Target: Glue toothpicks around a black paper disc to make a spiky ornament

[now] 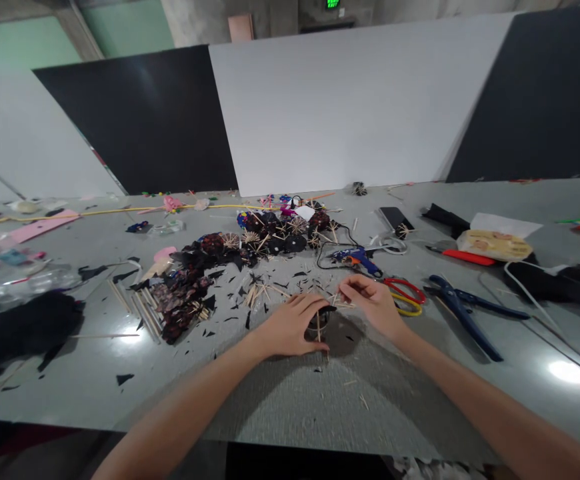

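Observation:
My left hand (293,327) curls around a small dark piece with thin wooden sticks (319,325), its thumb and fingers on opposite sides, low over the table. Much of that piece hides behind the fingers. To its right, my right hand (373,305) has thumb and fingertips pinched together above some short loose sticks; whatever is between the tips is too small to make out. Past the left hand lies a small heap of cut sticks (257,293). Beside the right hand are scissors (407,293) with red and yellow handles.
A blue glue gun (357,257) with a black cord lies beyond my right hand. Blue-handled cutters (465,307) and a phone (395,219) are on the right. Dark stick-and-cloth pieces (270,233) pile up at the back. Black scraps litter the grey table (170,380).

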Available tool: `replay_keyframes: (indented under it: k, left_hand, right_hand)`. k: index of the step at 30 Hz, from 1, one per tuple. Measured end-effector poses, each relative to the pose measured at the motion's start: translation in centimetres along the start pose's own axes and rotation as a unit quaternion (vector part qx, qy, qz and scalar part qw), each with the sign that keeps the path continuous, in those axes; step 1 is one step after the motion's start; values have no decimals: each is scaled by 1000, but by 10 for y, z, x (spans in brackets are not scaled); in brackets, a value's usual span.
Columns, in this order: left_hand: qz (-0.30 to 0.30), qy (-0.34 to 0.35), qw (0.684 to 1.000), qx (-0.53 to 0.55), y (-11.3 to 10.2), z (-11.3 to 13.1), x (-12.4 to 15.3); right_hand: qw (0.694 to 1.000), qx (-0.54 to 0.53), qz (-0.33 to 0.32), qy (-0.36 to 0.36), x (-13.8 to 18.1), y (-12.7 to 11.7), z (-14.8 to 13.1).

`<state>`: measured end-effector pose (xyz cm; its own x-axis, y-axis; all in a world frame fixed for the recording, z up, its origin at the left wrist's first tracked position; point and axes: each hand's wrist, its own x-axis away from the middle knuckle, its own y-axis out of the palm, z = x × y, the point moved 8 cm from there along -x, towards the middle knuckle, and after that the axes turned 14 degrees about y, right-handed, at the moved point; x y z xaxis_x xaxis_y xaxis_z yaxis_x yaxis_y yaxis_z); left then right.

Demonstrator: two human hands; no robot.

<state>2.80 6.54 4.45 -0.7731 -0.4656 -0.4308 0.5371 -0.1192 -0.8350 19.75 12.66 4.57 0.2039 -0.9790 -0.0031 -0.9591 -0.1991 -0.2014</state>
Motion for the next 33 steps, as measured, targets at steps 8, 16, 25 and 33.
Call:
replay_keyframes:
  k: [8,16,25,33]
  left_hand:
    - [-8,4,1000,-14,3,-3,2]
    - [-18,12,999,-42,3,1,1]
    - [-6,4,999,-42,-1,2,0]
    - [-12,3,999,-44,1,1,0]
  right_hand:
    - [996,83,-22,-21,2,6,-1]
    - [993,117,-15,-28,3,8,-2]
    - [986,160,9,-34,0,3,-2]
    - [989,149,-7,-20,0,4,2]
